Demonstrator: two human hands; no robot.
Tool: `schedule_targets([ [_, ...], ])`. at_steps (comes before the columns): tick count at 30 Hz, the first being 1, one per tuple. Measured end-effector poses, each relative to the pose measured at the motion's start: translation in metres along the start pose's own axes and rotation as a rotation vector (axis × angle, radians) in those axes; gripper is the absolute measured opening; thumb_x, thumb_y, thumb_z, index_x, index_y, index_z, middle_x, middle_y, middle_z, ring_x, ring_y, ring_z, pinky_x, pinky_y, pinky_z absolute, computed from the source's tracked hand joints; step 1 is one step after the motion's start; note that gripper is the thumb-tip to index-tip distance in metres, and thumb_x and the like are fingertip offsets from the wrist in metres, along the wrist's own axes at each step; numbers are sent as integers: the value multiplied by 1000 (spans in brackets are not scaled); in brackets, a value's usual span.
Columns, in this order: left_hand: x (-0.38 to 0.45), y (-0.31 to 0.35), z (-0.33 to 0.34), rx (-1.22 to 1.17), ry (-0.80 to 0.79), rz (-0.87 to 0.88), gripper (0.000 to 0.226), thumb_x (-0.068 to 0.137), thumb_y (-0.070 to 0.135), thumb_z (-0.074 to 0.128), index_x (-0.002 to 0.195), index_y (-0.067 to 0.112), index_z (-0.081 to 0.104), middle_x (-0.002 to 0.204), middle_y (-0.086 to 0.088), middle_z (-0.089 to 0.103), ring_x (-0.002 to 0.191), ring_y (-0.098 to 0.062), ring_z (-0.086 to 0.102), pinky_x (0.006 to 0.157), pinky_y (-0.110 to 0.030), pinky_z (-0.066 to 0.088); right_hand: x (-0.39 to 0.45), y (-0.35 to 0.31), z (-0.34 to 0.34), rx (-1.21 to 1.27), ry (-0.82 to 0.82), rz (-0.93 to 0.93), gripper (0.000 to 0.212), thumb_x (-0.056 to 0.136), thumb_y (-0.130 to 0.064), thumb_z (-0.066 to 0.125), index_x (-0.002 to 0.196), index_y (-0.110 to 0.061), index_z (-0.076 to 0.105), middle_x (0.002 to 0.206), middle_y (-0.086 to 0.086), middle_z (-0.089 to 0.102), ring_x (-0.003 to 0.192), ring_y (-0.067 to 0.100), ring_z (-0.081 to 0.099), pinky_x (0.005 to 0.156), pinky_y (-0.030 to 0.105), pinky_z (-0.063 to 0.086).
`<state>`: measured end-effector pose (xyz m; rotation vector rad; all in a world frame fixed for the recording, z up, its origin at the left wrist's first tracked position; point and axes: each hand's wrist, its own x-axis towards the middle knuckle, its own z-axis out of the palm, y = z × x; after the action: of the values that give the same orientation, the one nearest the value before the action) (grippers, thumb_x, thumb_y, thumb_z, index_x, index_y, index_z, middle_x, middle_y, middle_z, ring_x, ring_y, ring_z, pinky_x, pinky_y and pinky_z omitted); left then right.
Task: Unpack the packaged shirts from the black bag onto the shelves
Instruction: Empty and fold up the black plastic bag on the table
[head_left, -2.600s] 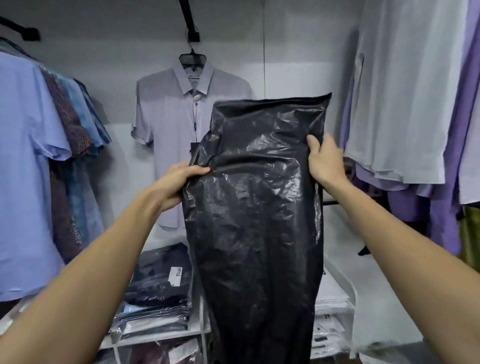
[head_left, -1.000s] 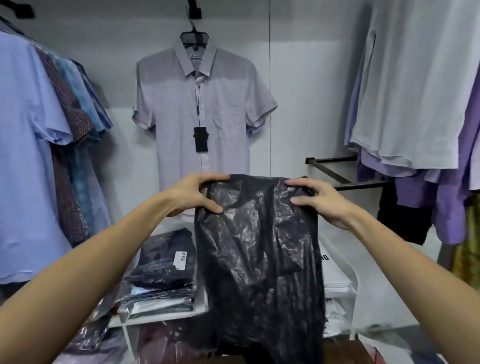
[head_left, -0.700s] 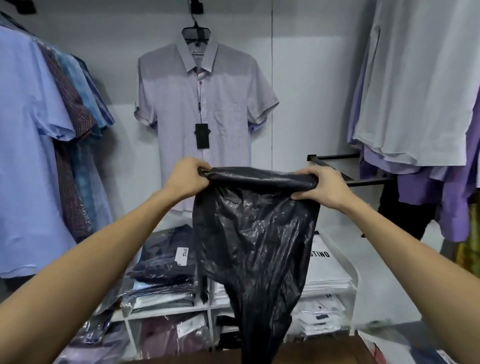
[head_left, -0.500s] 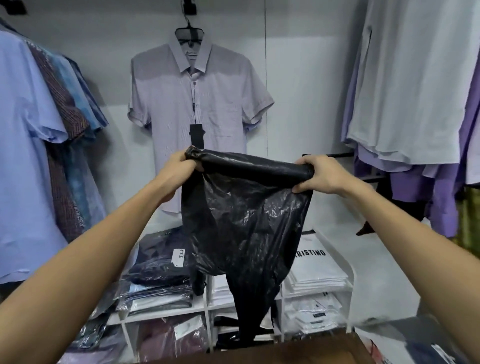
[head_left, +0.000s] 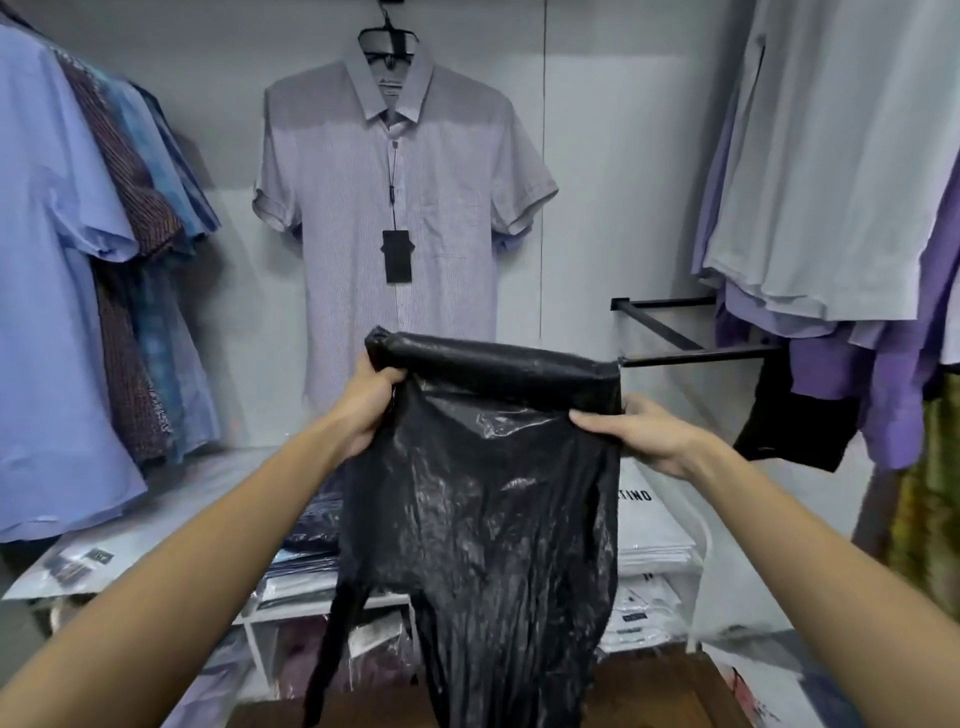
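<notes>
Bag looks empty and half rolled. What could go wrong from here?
1. The black bag's loose tail hangs in front of the shelves; it might snag or drag the packaged shirts stacked there.
2. The right hand only pinches the film below the roll, while the left hand grips the roll's end, so the roll may unwind.
3. Whether the bag is truly empty cannot be told.

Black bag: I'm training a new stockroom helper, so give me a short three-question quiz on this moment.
1. True or false: both hands hold the black bag.
2. Which part of the bag is rolled up: A top, B bottom?
3. What hangs on the wall straight behind the bag?

Key: 1 true, left hand and right hand grip it. 2 A. 3 a pale short-sleeved shirt with a black tag.
</notes>
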<state>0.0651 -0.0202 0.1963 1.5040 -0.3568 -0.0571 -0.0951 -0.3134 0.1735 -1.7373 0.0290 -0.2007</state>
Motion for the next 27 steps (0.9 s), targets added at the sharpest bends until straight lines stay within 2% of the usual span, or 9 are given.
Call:
schedule_targets([
  [3,-6,-39,-7,226,1,-60,26,106,17,50,129,23,39,123,-14,62,96,-22,65,73,-35,55,-2,47,13,179,47,146,43,92,-38,70,122,-9,69,121,11,75,115,25,70,103,40,54],
  [9,-22,-124,-11,531,-54,-198,55,106,16,50,154,17,23,126,-7,52,113,-27,53,91,-33,44,-15,123,46,158,165,308,31,103,-42,57,123,-20,66,114,2,77,104,20,74,81,29,60],
  [12,-29,-178,-17,558,-77,-304,73,103,12,57,161,16,13,146,-9,48,126,-32,51,103,-35,44,-21,167,56,121,197,372,32,104,-39,58,129,-19,62,118,4,74,107,23,71,84,34,58],
  [14,-39,-214,-20,554,-81,-416,89,98,21,68,163,22,6,152,-3,41,134,-35,49,114,-41,40,-25,200,62,99,246,439,40,101,-40,62,131,-13,63,119,6,73,107,26,70,88,36,57],
  [16,-61,-244,-17,521,-101,-546,106,88,33,80,163,24,5,160,-9,37,140,-34,45,118,-42,36,-34,240,66,86,265,535,64,91,-53,71,137,-9,60,125,10,71,108,27,69,88,36,57],
  [19,-109,-286,-9,560,-230,-659,126,73,52,88,164,28,5,165,-10,32,148,-29,37,121,-35,31,-56,279,77,62,249,786,122,71,-75,76,162,-16,21,150,8,51,123,29,60,93,41,52],
  [21,-138,-307,-3,686,-354,-737,134,61,73,84,162,43,3,171,-14,12,155,-32,20,125,-40,25,-72,289,85,15,212,909,127,74,-74,75,164,-27,-1,162,7,35,134,34,49,97,44,49],
  [24,-168,-324,12,896,-523,-823,130,53,94,67,156,58,-3,170,-17,-7,155,-46,11,124,-56,23,-88,293,96,23,166,968,140,63,-73,84,163,-34,-8,168,3,24,146,35,38,107,55,44],
  [27,-186,-332,31,1087,-551,-808,119,64,97,53,156,56,-11,170,-12,-17,154,-49,6,119,-66,23,-96,300,115,-21,137,878,143,62,-52,95,164,-27,-2,164,0,33,141,21,43,110,40,40],
])
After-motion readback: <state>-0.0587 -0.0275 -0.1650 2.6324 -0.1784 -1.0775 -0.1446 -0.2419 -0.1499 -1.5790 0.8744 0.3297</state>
